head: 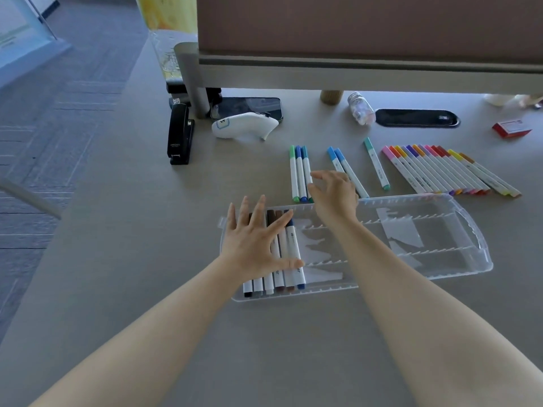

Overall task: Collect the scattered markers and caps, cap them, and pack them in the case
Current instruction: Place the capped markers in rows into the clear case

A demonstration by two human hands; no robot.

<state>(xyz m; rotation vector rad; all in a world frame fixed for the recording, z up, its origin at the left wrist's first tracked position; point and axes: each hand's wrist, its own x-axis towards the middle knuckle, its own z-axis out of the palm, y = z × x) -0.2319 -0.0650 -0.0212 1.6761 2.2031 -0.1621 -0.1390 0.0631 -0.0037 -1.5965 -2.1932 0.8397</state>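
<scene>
Clear plastic case [458, 212] on the grey table [147, 289], long side running left to right, lid open. Six capped markers [289, 259] packed side by side at its left end, each lying front to back, dark caps at the far end. Left hand [254, 245] flat on top of those six, fingers straight and spread wide, thumb across the white barrels, gripping nothing. Rest of the case bare, only rows of little ribs.

Right hand [335, 190] hanging over the far rim of the case, fingers loosely bent and apart, holding nothing, fingertips just beside a group of three markers [299, 174]. Green, blue and teal caps on those three, pointing away, barrels touching one another.

Two light blue markers [346, 168] next to the right, tilted a little, partly hidden behind the right hand. One teal marker [377, 163] alone farther right, tilted the same way. Long row of pink, orange, purple, red and yellow markers [440, 171] at the far right, packed tight, all slanted with caps up and to the left.

Farther back: black stapler [179, 133], white mouse-like gadget [244, 124], dark phone [249, 105], small glass jar [360, 108] on its side, red box [511, 128].
</scene>
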